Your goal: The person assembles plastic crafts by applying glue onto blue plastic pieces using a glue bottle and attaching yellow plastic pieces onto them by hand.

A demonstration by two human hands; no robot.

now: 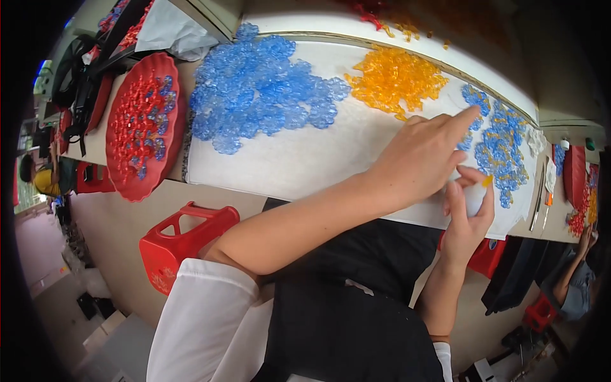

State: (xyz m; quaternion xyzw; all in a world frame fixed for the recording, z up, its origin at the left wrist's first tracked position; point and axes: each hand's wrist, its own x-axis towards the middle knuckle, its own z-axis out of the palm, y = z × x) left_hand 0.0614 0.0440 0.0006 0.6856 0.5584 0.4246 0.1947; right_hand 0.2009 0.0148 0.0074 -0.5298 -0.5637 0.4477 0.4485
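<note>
My left hand (417,159) reaches across the white tabletop sheet, index finger stretched toward a cluster of blue translucent pieces with orange bits in them (503,146). Nothing shows between its fingers. Just below it, my right hand (468,219) is raised palm-up with curled fingers, and a small yellow-orange plastic piece (488,181) shows at a fingertip. Beyond my left wrist lies a pile of loose orange translucent pieces (398,79). A broad heap of blue translucent flower-shaped pieces (261,89) covers the left part of the sheet (273,162).
A red scalloped tray (116,162) with red and blue pieces stands at the left. A raised ledge (305,28) borders the table's back. Tweezers-like metal tools (540,194) lie at the right end. Red stools (188,239) stand below. Another person (576,286) works at far right.
</note>
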